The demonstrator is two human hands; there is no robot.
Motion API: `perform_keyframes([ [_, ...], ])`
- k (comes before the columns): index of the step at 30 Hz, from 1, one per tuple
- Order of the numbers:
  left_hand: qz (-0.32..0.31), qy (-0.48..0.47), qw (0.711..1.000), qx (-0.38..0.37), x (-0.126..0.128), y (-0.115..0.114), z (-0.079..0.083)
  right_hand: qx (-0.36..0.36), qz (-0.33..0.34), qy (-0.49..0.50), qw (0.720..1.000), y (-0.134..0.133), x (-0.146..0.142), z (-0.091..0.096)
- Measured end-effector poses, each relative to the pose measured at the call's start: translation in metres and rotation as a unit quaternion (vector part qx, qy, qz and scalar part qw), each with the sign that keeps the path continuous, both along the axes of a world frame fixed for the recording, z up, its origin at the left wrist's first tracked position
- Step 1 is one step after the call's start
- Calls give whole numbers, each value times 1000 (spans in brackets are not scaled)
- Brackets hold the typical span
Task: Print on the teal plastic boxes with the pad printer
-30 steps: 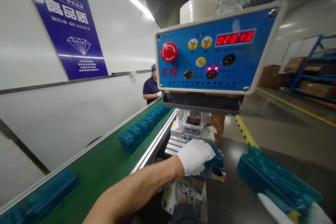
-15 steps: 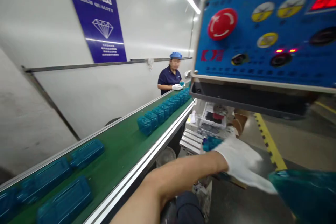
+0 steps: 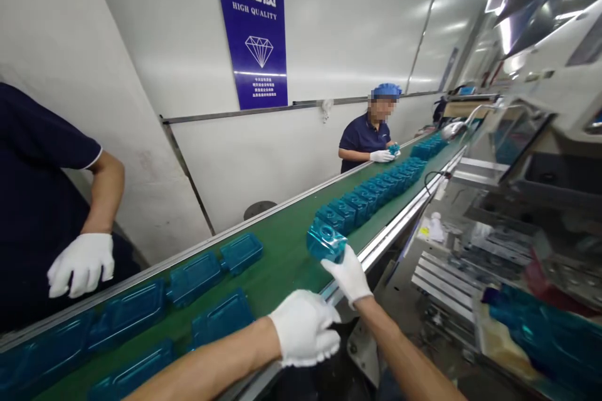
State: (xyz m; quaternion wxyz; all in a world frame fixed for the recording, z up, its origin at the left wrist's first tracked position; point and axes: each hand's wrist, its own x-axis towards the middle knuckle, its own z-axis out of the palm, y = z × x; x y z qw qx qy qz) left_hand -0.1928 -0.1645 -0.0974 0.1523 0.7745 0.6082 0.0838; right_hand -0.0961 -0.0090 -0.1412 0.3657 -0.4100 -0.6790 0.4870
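On my L, co-worker [image 3: 37, 182] in navy, white gloves; down green conveyor belt [image 3: 277, 250], another co-worker [image 3: 364, 138], blue cap; blue HIGH QUALITY sign [image 3: 254, 28] on wall.

Plastic containers [image 3: 367, 197] in a row on the conveyor belt [image 3: 277, 257], a printing machine [image 3: 446, 279] to its right.

View swung left, off blue control panel. Right hand [image 3: 345, 274] now out over green conveyor belt [image 3: 282, 263], gripping teal translucent container [image 3: 327, 241]. Left hand [image 3: 305, 328] off pad-printing machine [image 3: 446, 279], open, above belt edge. Second co-worker's gloved hand [image 3: 79, 265] now in view, far left.
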Motion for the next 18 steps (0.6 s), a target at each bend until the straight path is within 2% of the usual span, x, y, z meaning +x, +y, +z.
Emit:
perform_keyframes([
  [2,102,46,992,52,-50,-14,3,-20,-17,-21,999,17,-41,-4],
  [4,197,103,972,79,-95,-23,5,-36,-38,-36,998,27,-64,-12],
  [6,272,151,949,55,-132,-26,3,-44,-54,-34,997,27,-69,-21],
  [8,316,183,931,17,-162,-26,1,-47,-68,-17,996,18,-56,-29],
  [11,319,183,930,-5,-190,-19,2,-54,-70,20,996,-7,-5,-32],
  [15,362,144,918,-76,-211,-6,15,-65,-4,51,997,-46,109,-13],
  [17,362,131,916,-110,-220,3,19,3,-61,4,998,-62,174,3],
  [18,358,128,917,-119,-225,8,20,76,-118,-35,989,-68,204,10],
])
